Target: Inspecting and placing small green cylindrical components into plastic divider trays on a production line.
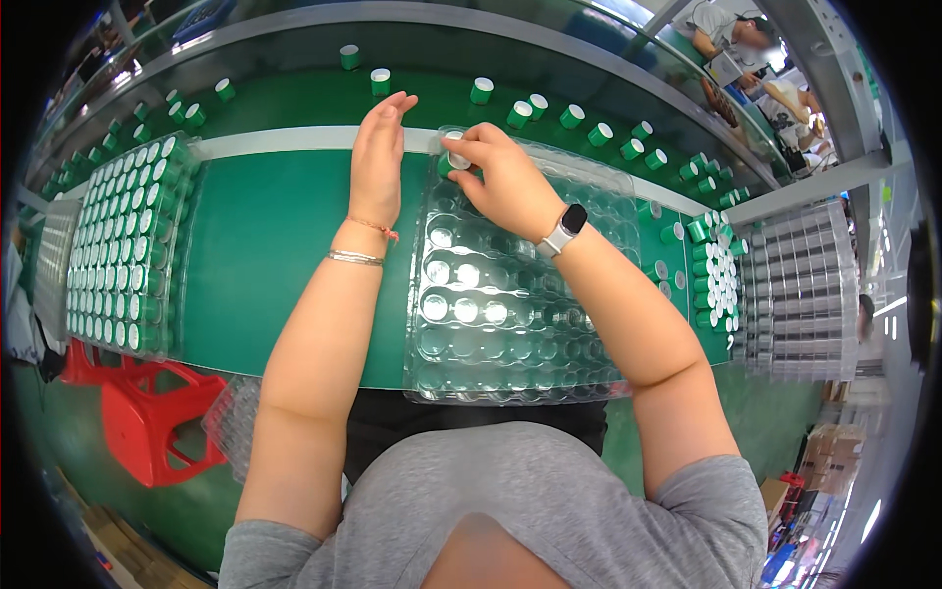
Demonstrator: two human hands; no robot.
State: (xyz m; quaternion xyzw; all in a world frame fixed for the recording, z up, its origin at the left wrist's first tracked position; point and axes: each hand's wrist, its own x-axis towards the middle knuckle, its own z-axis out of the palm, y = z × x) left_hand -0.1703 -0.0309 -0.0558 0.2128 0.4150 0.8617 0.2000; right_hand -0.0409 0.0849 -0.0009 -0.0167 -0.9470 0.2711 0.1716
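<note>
My right hand has its thumb and fingers closed round a small green cylinder with a white top. It holds this over the far left corner of a clear plastic tray with rows of round pockets. A watch is on that wrist. My left hand is held up left of the tray, fingers stretched and nothing in it. Just beyond its fingertips stands another green cylinder on the conveyor belt. Whether any tray pockets under my right arm are filled is hard to tell.
More green cylinders stand scattered along the belt. At the left, a tray packed with white-topped cylinders sits on the green table. Loose cylinders and stacked clear trays are at the right. Red stools stand below left.
</note>
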